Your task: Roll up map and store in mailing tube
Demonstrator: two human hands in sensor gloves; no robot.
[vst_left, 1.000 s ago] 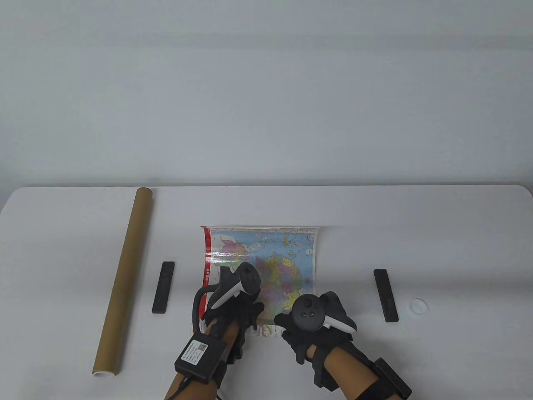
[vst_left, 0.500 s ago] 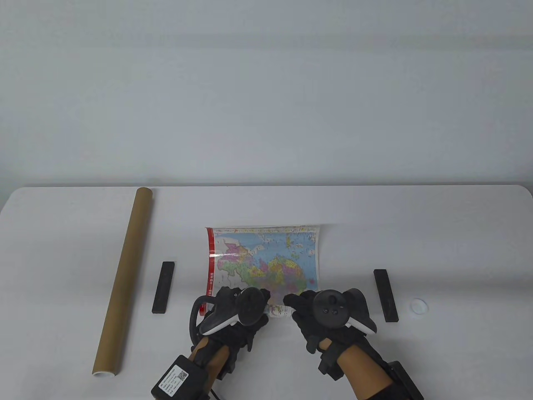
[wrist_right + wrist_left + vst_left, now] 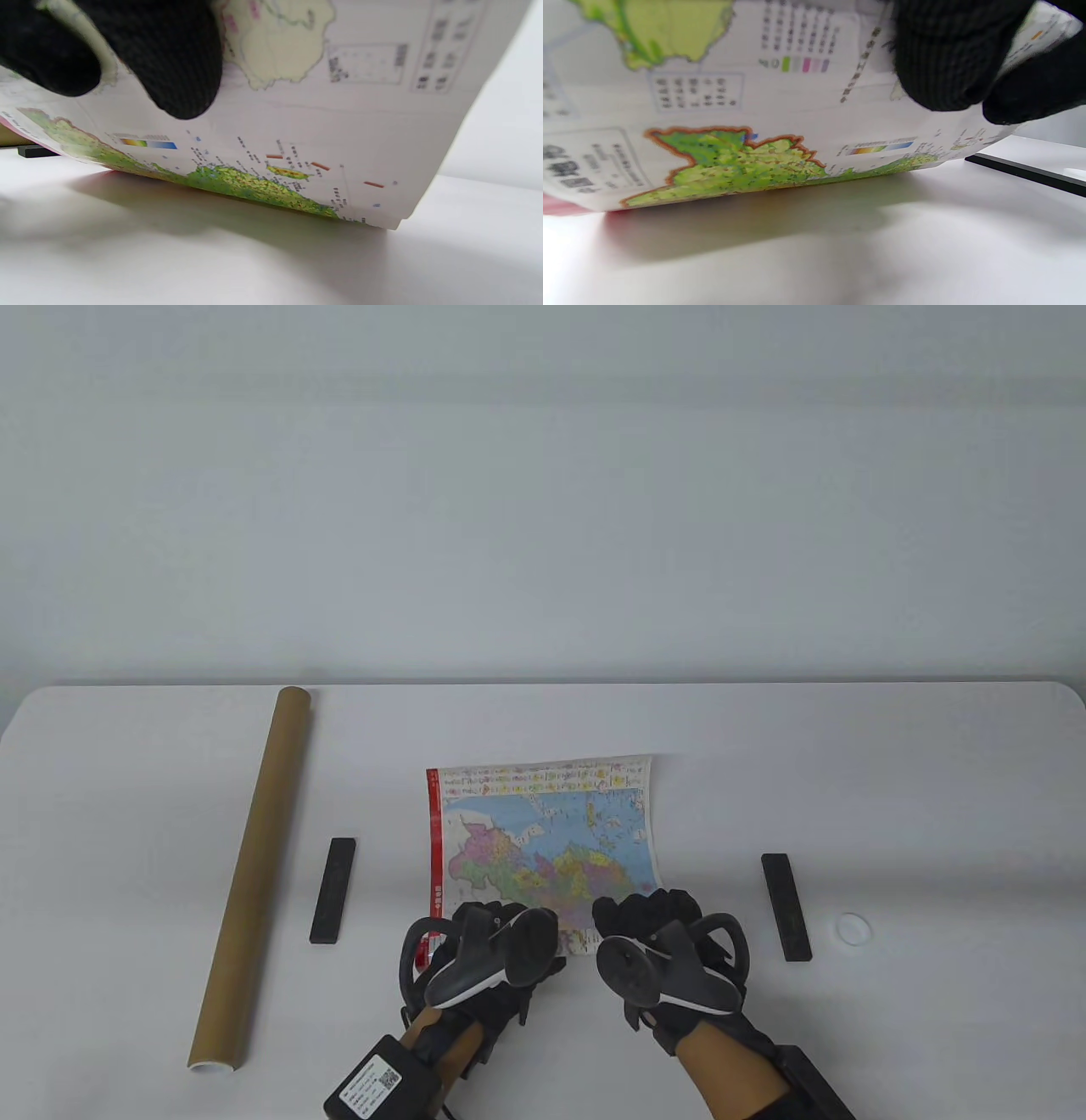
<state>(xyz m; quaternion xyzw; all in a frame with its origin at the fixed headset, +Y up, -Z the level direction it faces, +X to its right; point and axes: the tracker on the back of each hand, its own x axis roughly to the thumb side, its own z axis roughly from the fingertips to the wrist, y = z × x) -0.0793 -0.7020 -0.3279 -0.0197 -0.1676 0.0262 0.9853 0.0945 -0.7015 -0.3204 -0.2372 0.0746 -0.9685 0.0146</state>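
A colourful map (image 3: 543, 836) with a red left border lies at the middle of the white table (image 3: 933, 780). Its near edge is lifted off the table and held by both hands. My left hand (image 3: 484, 937) grips the near left part, my right hand (image 3: 649, 920) the near right part. In the left wrist view black gloved fingers (image 3: 950, 59) curl onto the raised map (image 3: 721, 110). In the right wrist view gloved fingers (image 3: 169, 55) pinch the lifted sheet (image 3: 339, 106), and its edge hangs just above the table. The brown mailing tube (image 3: 252, 872) lies far left.
A black bar (image 3: 333, 890) lies between the tube and the map. A second black bar (image 3: 786, 906) lies right of the map, with a small white cap (image 3: 853, 929) beside it. The tube's white end (image 3: 212, 1065) points toward the near edge.
Both hands drew back toward the near edge of the map and took hold of it. More of the map now lies uncovered, and its near edge has come up off the table.
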